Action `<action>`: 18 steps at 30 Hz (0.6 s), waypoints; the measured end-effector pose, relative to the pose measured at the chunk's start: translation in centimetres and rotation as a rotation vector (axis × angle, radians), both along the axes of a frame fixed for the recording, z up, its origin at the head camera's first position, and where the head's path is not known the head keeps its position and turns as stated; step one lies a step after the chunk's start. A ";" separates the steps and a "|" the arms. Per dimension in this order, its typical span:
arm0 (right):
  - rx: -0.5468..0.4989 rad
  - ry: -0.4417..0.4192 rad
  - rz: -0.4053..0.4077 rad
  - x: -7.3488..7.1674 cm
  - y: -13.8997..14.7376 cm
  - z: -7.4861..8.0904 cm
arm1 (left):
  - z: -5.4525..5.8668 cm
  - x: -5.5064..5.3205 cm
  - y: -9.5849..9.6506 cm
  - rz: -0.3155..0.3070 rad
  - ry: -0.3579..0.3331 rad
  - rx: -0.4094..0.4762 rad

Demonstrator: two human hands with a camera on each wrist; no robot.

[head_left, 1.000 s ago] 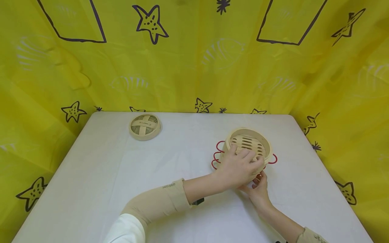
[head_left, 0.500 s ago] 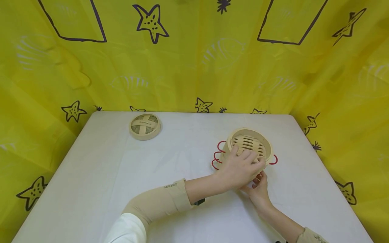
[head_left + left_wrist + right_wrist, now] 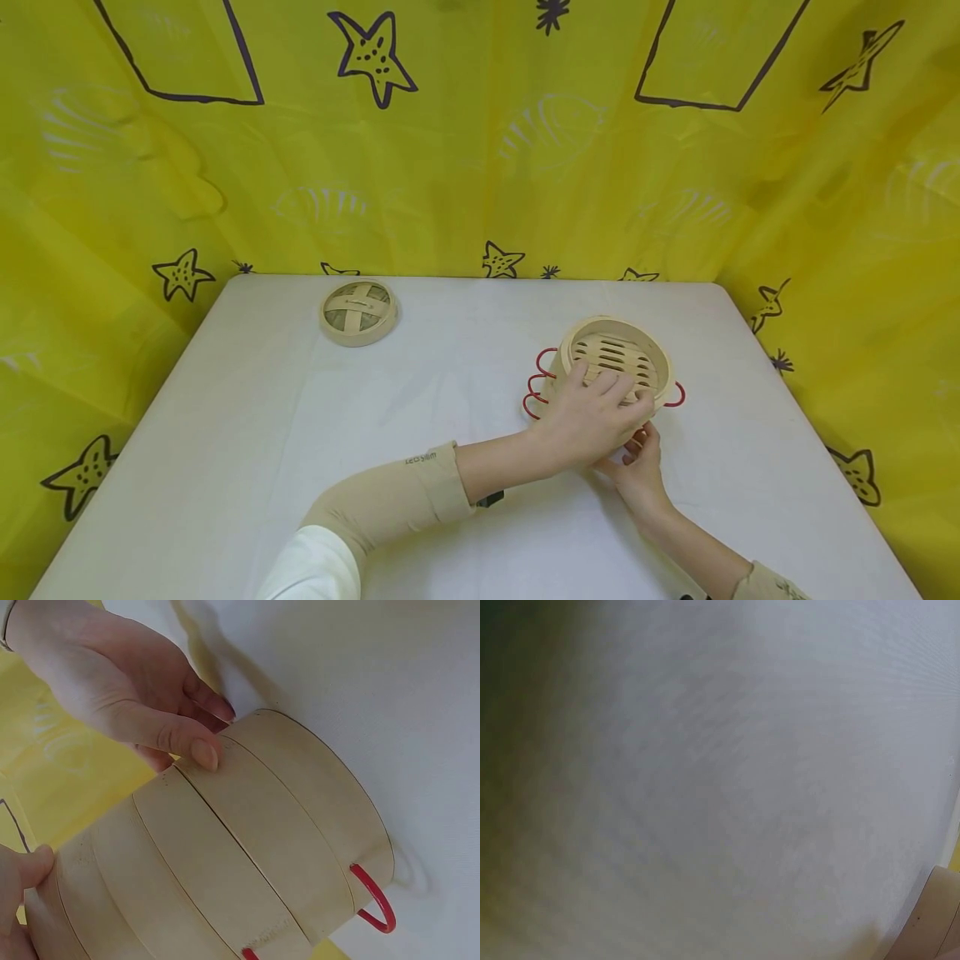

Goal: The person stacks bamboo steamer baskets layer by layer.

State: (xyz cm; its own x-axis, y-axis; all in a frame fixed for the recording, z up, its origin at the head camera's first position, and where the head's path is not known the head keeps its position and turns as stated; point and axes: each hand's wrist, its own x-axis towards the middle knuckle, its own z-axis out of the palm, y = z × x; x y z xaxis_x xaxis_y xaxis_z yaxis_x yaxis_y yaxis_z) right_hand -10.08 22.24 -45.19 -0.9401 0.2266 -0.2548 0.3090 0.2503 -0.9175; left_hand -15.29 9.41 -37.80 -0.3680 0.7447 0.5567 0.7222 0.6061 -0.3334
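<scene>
A stack of round bamboo steamer baskets (image 3: 611,343) with red loop handles stands at the right of the table. Its uppermost basket shows a slatted floor. My left hand (image 3: 592,417) reaches across and grips the near rim of that top basket, fingers over the edge; in the left wrist view its thumb lies against the outer wall. Lower down, my right hand (image 3: 639,479) holds the near side of the stack. Its thumb presses the wall by a seam between tiers in the left wrist view, with the other fingers curled behind, partly hidden.
A domed bamboo steamer lid (image 3: 358,313) with crossed strips lies at the back left. The white table (image 3: 450,358) ends at a yellow curtain (image 3: 450,167) printed with starfish. The right wrist view mostly shows pale cloth, with a steamer wall (image 3: 926,922) in the corner.
Over the last second the top basket and my left hand have shifted very slightly to the right. The right hand and the lid stay in place.
</scene>
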 end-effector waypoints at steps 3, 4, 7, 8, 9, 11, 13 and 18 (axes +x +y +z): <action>0.001 0.000 0.001 0.0 0.0 -0.1 | 0.0 0.0 0.0 -0.003 -0.005 -0.010; 0.000 0.001 0.001 0.0 0.0 -0.1 | 0.0 -0.1 0.0 -0.004 -0.003 -0.010; 0.004 0.003 0.003 -0.1 0.1 -0.1 | 0.0 -0.1 -0.1 -0.004 0.015 -0.009; 0.006 0.004 0.003 -0.1 0.1 -0.1 | -0.1 -0.2 -0.1 -0.003 0.025 -0.007; 0.005 0.006 0.001 0.0 0.1 -0.1 | -0.1 -0.2 -0.1 -0.002 0.035 -0.004; 0.004 0.009 -0.003 0.0 0.0 -0.1 | -0.1 -0.2 -0.1 0.001 0.053 0.000; 0.001 0.014 -0.007 0.1 0.0 -0.1 | -0.1 -0.2 -0.1 0.001 0.064 0.003; -0.006 0.010 -0.010 0.1 0.0 0.0 | -0.1 -0.3 -0.1 -0.008 0.075 0.013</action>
